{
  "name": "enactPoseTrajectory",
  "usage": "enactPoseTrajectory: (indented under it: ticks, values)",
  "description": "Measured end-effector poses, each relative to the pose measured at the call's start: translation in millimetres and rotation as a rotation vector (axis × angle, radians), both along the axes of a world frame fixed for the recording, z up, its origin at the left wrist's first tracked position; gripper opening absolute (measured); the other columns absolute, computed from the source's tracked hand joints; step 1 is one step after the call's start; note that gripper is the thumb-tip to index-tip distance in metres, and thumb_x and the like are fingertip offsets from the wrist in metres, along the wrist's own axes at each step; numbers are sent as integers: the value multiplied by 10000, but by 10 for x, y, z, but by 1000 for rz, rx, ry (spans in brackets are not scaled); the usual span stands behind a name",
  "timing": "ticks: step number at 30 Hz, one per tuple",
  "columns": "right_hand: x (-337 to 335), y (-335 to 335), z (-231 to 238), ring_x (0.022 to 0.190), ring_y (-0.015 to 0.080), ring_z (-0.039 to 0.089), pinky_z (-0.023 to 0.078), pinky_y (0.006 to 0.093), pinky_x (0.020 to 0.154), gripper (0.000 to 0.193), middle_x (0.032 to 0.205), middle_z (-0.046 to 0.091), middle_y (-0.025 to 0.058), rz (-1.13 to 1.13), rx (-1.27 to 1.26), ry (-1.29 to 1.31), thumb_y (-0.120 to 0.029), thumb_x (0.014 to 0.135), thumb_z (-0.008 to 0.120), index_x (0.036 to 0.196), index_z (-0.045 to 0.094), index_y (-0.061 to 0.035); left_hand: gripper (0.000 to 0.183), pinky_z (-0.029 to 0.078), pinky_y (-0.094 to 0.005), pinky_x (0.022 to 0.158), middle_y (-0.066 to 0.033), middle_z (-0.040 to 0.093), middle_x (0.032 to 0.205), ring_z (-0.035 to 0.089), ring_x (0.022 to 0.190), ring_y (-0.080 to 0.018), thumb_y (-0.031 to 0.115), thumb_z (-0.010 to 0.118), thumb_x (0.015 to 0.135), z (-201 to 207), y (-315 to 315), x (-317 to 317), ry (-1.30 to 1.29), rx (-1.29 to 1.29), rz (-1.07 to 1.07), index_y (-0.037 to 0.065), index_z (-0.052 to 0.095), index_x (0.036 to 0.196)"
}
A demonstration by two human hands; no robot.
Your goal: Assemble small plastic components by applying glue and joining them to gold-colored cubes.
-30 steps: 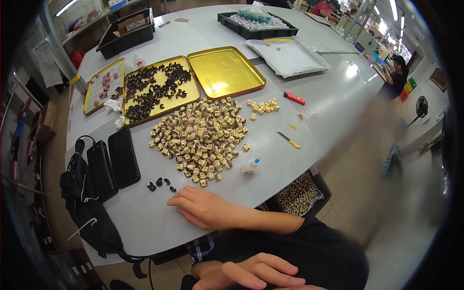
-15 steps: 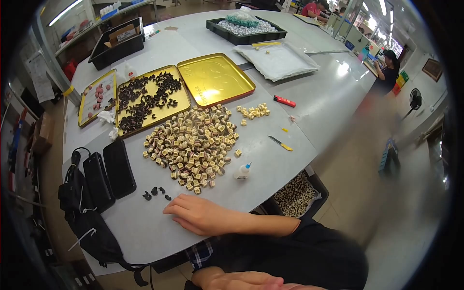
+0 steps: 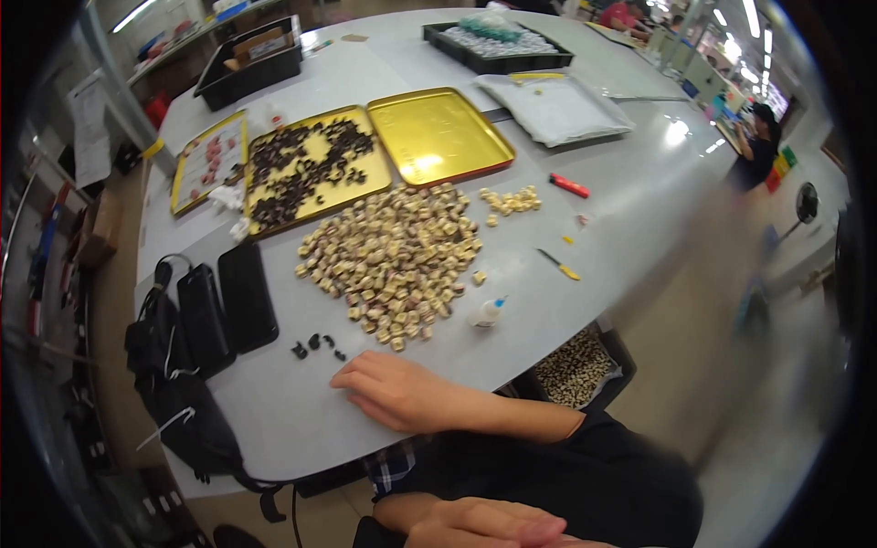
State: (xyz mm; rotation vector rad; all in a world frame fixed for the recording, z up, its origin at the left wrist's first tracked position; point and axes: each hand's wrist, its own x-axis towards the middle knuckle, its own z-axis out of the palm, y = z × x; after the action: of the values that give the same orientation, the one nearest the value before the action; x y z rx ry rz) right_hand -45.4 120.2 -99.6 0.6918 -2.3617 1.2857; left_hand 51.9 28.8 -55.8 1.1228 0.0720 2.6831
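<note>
My right hand (image 3: 397,391) rests palm down on the grey table near its front edge, fingers loosely bent and pointing left, with nothing visible in them. Just beyond its fingertips lie several small black curved pieces (image 3: 315,342). Lower down, at the picture's bottom edge, my left hand (image 3: 484,522) lies with its fingers stretched out and close together, partly cut off. A large heap of small cream-and-brown cube-like pieces (image 3: 393,256) spreads beyond my right hand. To the heap's right stands a small clear bottle with a blue tip (image 3: 488,313).
Gold trays stand behind: one bare (image 3: 438,137), one with dark curved pieces (image 3: 311,169), one with pink pieces (image 3: 210,164). A yellow-handled knife (image 3: 559,265), red tube (image 3: 568,185) and black phone-like slab (image 3: 247,297) lie about. A filled bin (image 3: 575,370) stands below the table's right edge.
The whole view has shifted, so the table and its things sit farther right and higher. Both hands keep nearly the same pose; slightly more of my left hand shows.
</note>
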Motion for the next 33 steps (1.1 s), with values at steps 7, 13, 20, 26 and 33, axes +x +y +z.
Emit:
enactPoseTrajectory:
  ticks: [7,13,20,26,33]
  values:
    - [26,49,96,975,332,609,512,397,832,328,1085,625,142,7,17,-37,18,844,662,1163,588,-12,535,581,-457,865,-310,625,1188,676,1021,-419,395,467,1056,484,-227,1,-202,-269,-72,-86,639,1213]
    - [14,43,186,974,340,625,512,394,848,319,1086,645,148,-65,35,-18,49,833,665,1142,610,-7,373,560,-370,902,-183,616,1257,638,1101,-346,316,461,1073,145,-225,384,-233,-197,673,46,672,1222]
    - [-63,-33,274,979,337,628,508,392,855,291,1081,651,149,-187,131,-18,64,837,664,1116,628,-11,158,465,-247,967,-42,621,1164,592,1114,-222,99,637,981,382,-353,321,-408,20,691,153,702,1115]
    - [-146,-116,224,979,333,630,505,391,856,262,1073,656,138,-276,216,-38,67,842,664,1090,644,-11,106,477,-253,862,-38,573,992,578,947,-193,22,703,918,380,-594,-38,-304,122,637,113,650,902]
    - [-170,-173,82,968,317,631,506,385,832,248,1055,658,127,-263,250,-40,88,824,672,1052,669,-13,184,467,-285,809,-48,523,907,554,857,-197,-10,709,905,386,-796,-128,-301,127,546,80,575,816]
